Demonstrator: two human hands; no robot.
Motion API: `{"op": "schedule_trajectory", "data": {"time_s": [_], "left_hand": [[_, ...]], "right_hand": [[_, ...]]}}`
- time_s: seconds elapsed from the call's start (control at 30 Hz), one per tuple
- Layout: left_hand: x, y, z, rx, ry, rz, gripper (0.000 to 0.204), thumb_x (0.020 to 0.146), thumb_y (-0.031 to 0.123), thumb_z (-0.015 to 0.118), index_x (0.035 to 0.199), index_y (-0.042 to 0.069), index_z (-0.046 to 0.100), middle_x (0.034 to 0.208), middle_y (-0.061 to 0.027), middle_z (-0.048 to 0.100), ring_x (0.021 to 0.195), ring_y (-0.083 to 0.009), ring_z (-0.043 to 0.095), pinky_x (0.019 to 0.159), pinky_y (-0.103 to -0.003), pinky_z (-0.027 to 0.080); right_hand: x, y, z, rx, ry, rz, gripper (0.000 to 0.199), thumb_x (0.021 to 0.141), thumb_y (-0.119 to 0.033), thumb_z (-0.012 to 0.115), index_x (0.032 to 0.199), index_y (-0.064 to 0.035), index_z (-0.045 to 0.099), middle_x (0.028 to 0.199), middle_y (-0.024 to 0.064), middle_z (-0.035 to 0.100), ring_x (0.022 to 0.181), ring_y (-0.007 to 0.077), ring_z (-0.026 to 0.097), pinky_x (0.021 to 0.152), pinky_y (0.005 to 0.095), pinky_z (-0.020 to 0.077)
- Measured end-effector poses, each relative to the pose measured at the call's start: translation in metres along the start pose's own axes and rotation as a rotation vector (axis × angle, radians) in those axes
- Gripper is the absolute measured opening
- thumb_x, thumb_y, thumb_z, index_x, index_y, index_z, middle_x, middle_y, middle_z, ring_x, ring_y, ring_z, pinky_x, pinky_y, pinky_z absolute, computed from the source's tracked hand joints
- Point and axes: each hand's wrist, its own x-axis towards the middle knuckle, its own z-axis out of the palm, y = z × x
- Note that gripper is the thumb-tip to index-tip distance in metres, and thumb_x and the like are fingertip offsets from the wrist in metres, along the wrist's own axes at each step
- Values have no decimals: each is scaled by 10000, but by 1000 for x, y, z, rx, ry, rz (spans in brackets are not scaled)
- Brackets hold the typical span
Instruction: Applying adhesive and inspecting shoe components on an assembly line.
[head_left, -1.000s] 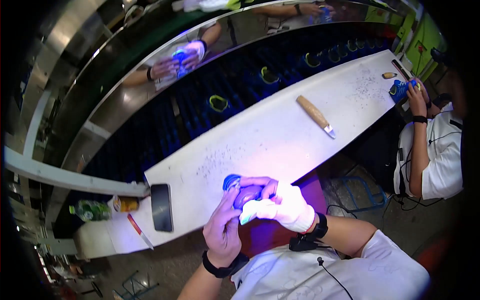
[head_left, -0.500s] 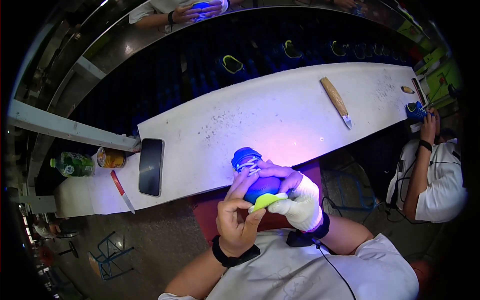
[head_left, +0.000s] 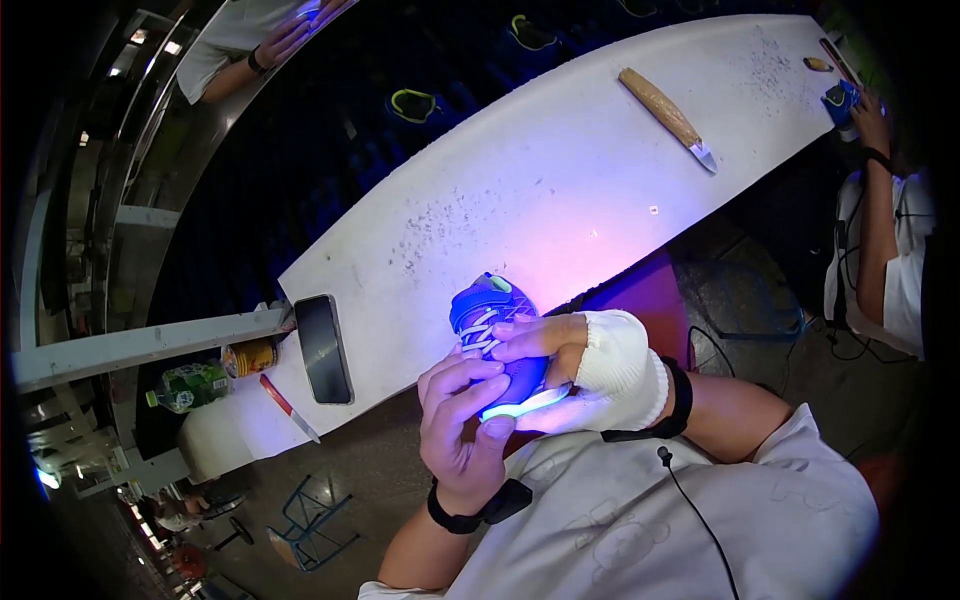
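Note:
A small blue sneaker [head_left: 484, 303] with whitish laces is held between my two hands at the table's near edge. Its opening points away from me, and the bright yellow-green edge of its sole shows at the toe. Wrapped along the left side of the toe, my left hand [head_left: 462, 415] is bare, with its thumb by the sole edge. My right hand [head_left: 590, 365], in a white knit glove with bare fingertips, grips the other side, its fingers lying over the laces. The palm-side contact of both hands is hidden.
On the white table [head_left: 430, 225] lie a wooden-handled knife [head_left: 662, 107], a phone [head_left: 323, 350] and a red-handled knife [head_left: 288, 407]. A can [head_left: 249, 357] and green bottle [head_left: 190, 387] stand left. Beyond are more shoes [head_left: 412, 105]; at right, a co-worker's hand [head_left: 870, 120] holds a blue shoe.
The view has tilted, so the table slants more steeply. The sneaker has turned to show more of its laces and opening, and my right hand's fingers have shifted across its upper.

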Motion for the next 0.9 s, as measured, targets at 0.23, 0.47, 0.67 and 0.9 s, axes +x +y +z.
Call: {"op": "schedule_trajectory", "data": {"time_s": [0.23, 0.47, 0.67, 0.9], "left_hand": [[-1, 5, -17, -138, 118, -179, 344, 1103, 380, 566, 1126, 42, 623, 1272, -228, 705, 1400, -416, 516, 1192, -586, 381], [22, -4, -36, 194, -195, 2, 631, 612, 296, 1012, 1088, 67, 666, 1185, -144, 796, 1256, -461, 679, 1135, -584, 505], [1, -24, -53, 33, -74, -45, 462, 710, 93, 984, 1056, 73, 679, 1221, -179, 777, 1317, -446, 645, 1138, -548, 503], [11, -5, -51, 26, -95, -704, 833, 785, 60, 899, 1502, -48, 489, 1393, -216, 647, 1308, -236, 637, 1084, -374, 518]], "right_hand": [[-5, 39, 9, -233, -12, -120, 284, 743, -250, 853, 896, -67, 700, 1302, 179, 660, 1036, 353, 680, 827, 467, 589], [7, 45, 7, -313, -168, -181, 310, 744, -322, 828, 925, -113, 689, 1152, 139, 680, 931, 360, 659, 759, 478, 573], [25, 71, 32, -202, 84, -331, 474, 704, -381, 881, 905, -56, 601, 1153, 176, 665, 1036, 403, 676, 871, 521, 588], [3, 83, 74, -335, 99, -328, 424, 760, -331, 865, 932, -105, 551, 1231, 145, 626, 1175, 335, 627, 1041, 563, 554]]}}
